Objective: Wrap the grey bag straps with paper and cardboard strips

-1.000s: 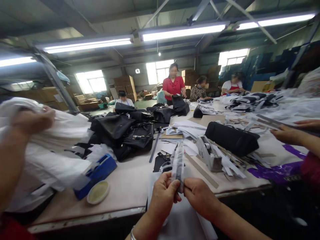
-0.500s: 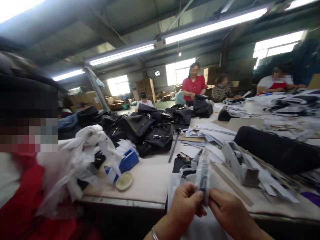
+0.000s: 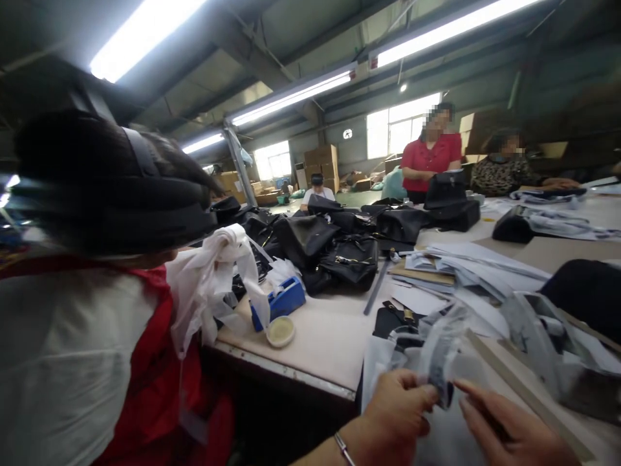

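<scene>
My left hand (image 3: 400, 411) is closed in a pinch on the lower end of a dark strap in translucent white wrapping (image 3: 439, 362). The strap stands up from my fingers and bends at its lower end. My right hand (image 3: 509, 424) is at the strap's right side, its fingers stretched out and the index fingertip close to the edge; whether it touches cannot be made out. White sheeting (image 3: 449, 430) hangs below and behind my hands. Just beyond lies a black bag piece with a gold-coloured clasp (image 3: 392, 317).
A grey tape dispenser (image 3: 533, 349) stands to the right, beside stacked white sheets (image 3: 485, 272). On the left are a blue tape dispenser (image 3: 284, 301), a round dish (image 3: 280, 331) and a co-worker in a red apron (image 3: 150, 362). Black bags (image 3: 349, 259) are piled farther back.
The view has swung left, so the scene sits farther right. The wrapped strap now curves more, and my right fingers have drawn slightly away from it. The co-worker's head has turned away.
</scene>
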The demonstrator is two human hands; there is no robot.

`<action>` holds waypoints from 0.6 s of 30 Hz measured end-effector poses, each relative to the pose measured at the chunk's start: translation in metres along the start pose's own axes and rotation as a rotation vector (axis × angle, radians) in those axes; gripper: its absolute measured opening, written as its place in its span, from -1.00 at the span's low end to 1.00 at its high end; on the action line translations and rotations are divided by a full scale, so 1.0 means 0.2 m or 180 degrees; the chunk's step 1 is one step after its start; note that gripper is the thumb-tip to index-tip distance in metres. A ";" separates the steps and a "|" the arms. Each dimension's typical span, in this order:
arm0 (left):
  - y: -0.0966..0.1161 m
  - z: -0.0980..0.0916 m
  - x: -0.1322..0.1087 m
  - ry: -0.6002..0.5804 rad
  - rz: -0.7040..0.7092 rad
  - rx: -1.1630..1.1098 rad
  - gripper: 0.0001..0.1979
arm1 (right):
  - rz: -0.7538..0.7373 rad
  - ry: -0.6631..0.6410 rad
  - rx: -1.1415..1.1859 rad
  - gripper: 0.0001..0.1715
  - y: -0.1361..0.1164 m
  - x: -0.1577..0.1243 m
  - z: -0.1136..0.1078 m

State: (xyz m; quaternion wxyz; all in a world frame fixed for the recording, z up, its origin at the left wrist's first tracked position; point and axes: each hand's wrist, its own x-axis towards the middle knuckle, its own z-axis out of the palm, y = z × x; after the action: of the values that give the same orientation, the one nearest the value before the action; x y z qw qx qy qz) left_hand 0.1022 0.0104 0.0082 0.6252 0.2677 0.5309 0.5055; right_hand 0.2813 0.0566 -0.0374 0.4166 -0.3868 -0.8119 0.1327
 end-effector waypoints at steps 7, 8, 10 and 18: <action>-0.04 0.04 -0.02 0.0023 0.1257 0.1064 -0.75 | 0.2144 -0.0511 0.1679 -0.51 -0.22 0.13 -0.05; -0.04 0.04 -0.02 0.0035 0.1363 0.1167 -0.73 | 0.2159 -0.0392 0.1658 -0.53 -0.24 0.14 -0.04; -0.05 0.03 -0.02 0.0055 0.1424 0.1306 -0.73 | 0.2055 -0.0247 0.1511 -0.55 -0.25 0.14 -0.01; 0.01 -0.01 -0.02 -0.0807 0.0020 -0.0068 -0.70 | -0.0227 -0.0084 0.0398 -0.81 -0.08 -0.05 0.01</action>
State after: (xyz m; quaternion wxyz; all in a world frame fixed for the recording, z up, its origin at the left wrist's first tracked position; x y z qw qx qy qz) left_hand 0.1009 0.0063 0.0107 0.6886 0.3245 0.4413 0.4752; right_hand 0.2742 0.0392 -0.0358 0.4336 -0.3291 -0.8207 0.1734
